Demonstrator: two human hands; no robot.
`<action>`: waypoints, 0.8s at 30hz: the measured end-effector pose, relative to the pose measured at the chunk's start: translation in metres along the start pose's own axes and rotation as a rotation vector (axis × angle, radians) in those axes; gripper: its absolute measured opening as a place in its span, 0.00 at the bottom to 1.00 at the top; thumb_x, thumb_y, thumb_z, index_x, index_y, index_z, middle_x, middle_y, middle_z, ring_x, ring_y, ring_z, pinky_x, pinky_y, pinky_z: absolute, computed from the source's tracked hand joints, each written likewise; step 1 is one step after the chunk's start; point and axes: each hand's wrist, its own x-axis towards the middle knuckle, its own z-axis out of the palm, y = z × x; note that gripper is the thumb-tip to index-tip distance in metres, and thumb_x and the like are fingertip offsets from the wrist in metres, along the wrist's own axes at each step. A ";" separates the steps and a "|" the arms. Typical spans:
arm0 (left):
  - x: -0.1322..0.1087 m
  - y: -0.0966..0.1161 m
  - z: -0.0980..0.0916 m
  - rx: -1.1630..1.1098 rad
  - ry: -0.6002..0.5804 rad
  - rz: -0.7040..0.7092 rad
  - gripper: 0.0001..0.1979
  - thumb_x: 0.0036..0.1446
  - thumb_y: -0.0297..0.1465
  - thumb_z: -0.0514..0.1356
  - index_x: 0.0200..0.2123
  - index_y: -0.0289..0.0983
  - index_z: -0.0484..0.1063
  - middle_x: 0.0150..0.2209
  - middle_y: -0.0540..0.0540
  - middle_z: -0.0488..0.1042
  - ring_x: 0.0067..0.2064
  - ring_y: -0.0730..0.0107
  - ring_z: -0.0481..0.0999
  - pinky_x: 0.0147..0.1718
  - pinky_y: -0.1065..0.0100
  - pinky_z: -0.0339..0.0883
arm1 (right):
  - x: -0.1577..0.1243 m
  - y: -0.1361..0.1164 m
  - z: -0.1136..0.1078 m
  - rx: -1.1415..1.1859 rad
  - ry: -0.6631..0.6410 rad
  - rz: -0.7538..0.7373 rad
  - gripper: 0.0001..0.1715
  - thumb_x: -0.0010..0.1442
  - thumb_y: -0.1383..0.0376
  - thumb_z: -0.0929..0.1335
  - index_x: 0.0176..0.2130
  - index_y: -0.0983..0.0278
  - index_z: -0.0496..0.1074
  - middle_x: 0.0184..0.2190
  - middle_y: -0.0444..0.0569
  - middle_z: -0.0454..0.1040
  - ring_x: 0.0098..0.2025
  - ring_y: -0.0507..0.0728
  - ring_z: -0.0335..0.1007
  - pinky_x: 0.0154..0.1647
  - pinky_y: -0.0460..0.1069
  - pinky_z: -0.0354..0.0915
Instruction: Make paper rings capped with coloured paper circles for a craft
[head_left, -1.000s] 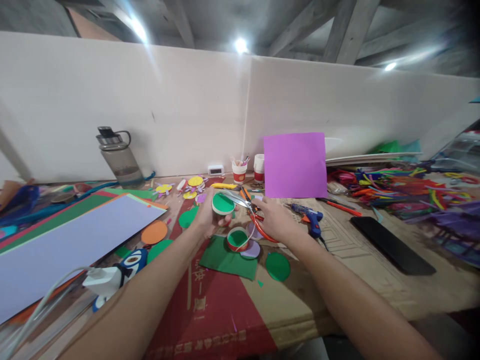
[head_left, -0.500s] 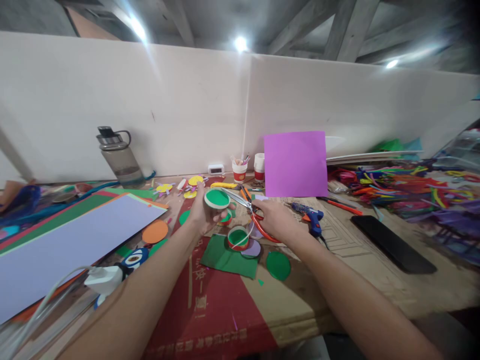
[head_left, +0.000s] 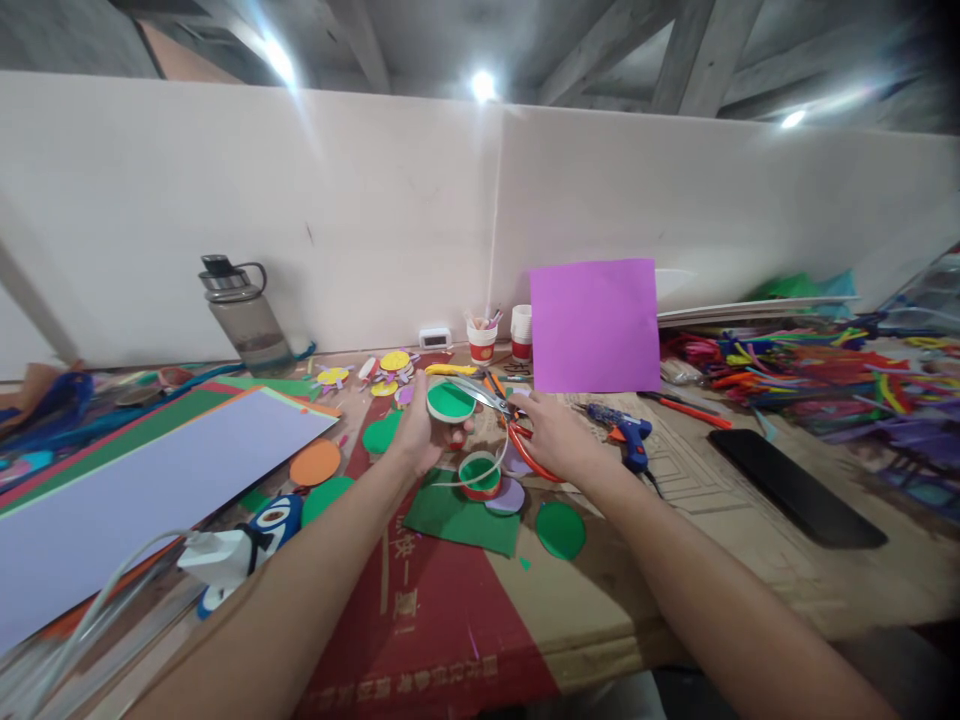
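My left hand (head_left: 421,436) is wrapped round a short paper cup (head_left: 451,403) with a white edge and a green inside, raised above the table. In my right hand (head_left: 559,436) is a pair of scissors (head_left: 489,394) with red handles, its blades lying at the cup's right edge. A thin white strip (head_left: 504,448) curls down below the blades toward a second green-lined cup (head_left: 480,478). That cup stands on a dark green sheet (head_left: 457,525), beside a light purple disc (head_left: 505,496) and a green disc (head_left: 560,531).
A hot glue gun (head_left: 634,436) and a black phone (head_left: 795,490) lie to the right. Pipe cleaners (head_left: 795,380) heap up farther right. Coloured sheets (head_left: 172,470) and a water bottle (head_left: 244,320) are left. A purple sheet (head_left: 595,325) stands at the back.
The cup and my left hand have shifted slightly right, closer to my right hand. The white strip's loose end now reaches farther left. The whole view has shifted slightly.
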 end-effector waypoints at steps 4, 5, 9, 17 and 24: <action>0.002 0.000 -0.003 0.006 -0.016 -0.023 0.34 0.62 0.55 0.41 0.33 0.32 0.71 0.25 0.40 0.75 0.18 0.72 0.70 0.13 0.75 0.56 | 0.002 0.001 0.001 0.038 -0.022 -0.017 0.22 0.61 0.64 0.63 0.54 0.60 0.69 0.51 0.54 0.73 0.50 0.60 0.69 0.49 0.51 0.61; 0.002 0.001 -0.004 0.006 -0.017 -0.023 0.33 0.62 0.55 0.41 0.32 0.33 0.71 0.24 0.41 0.75 0.18 0.72 0.70 0.13 0.75 0.56 | 0.002 0.001 0.001 0.043 -0.025 -0.018 0.22 0.61 0.64 0.63 0.54 0.60 0.69 0.51 0.54 0.73 0.50 0.60 0.69 0.49 0.51 0.61; 0.002 0.005 -0.004 0.023 0.013 -0.024 0.35 0.60 0.58 0.41 0.29 0.33 0.70 0.22 0.40 0.74 0.17 0.73 0.69 0.12 0.75 0.54 | 0.003 0.002 0.002 0.031 -0.019 -0.018 0.21 0.60 0.64 0.64 0.53 0.60 0.70 0.50 0.53 0.74 0.49 0.60 0.69 0.48 0.50 0.61; -0.002 0.016 -0.003 0.041 0.040 -0.098 0.42 0.58 0.60 0.35 0.22 0.31 0.69 0.20 0.37 0.73 0.15 0.76 0.67 0.09 0.77 0.50 | 0.002 0.000 0.000 -0.018 -0.030 -0.030 0.18 0.59 0.65 0.63 0.49 0.59 0.72 0.44 0.52 0.77 0.44 0.59 0.72 0.42 0.49 0.60; 0.000 0.020 -0.013 0.053 -0.019 -0.153 0.44 0.56 0.62 0.36 0.19 0.29 0.70 0.20 0.35 0.73 0.15 0.78 0.65 0.08 0.79 0.50 | 0.000 -0.003 -0.002 -0.015 -0.036 -0.011 0.20 0.59 0.64 0.64 0.51 0.58 0.73 0.44 0.52 0.79 0.44 0.60 0.73 0.42 0.49 0.61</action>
